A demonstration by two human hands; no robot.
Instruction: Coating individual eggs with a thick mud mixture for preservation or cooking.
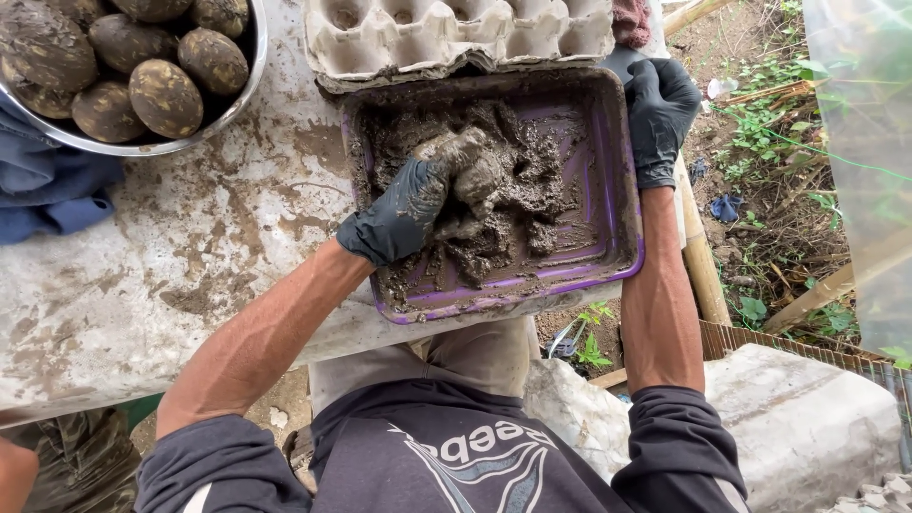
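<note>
Plainly, the scene is laid out as follows.

Left hand: the left hand (404,211), in a dark glove, is closed around a mud-coated lump (472,176), which is gripped from its near-left side.

Lump: an egg-sized rounded form caked in wet grey mud is held just above the mud bed, at the middle of the tray; what lies under the coat cannot be told.

Long axis: the lump is seen to run from near-left to far-right, in line with the left forearm.

Right hand: the right hand (658,114), also gloved, is clamped over the far-right corner of the purple tray (622,228), with the fingers curled over its rim; nothing else is held by it.

Tray: a shallow rectangular tray is set at the right edge of the tabletop (171,275), and part of its near side overhangs.

Nearer hand: the lump is already in the left hand; the right hand is kept well apart from it, across the mud (532,180).

Egg carton: a grey pulp carton (456,38) is found just beyond the tray's far rim, touching it, straight ahead of the lump.

Metal bowl: a bowl (249,81) of mud-coated ovals (163,95) is placed at the far left, well apart from the lump.

Blue cloth: a cloth (47,190) is tucked beneath the bowl at the left edge.
</note>
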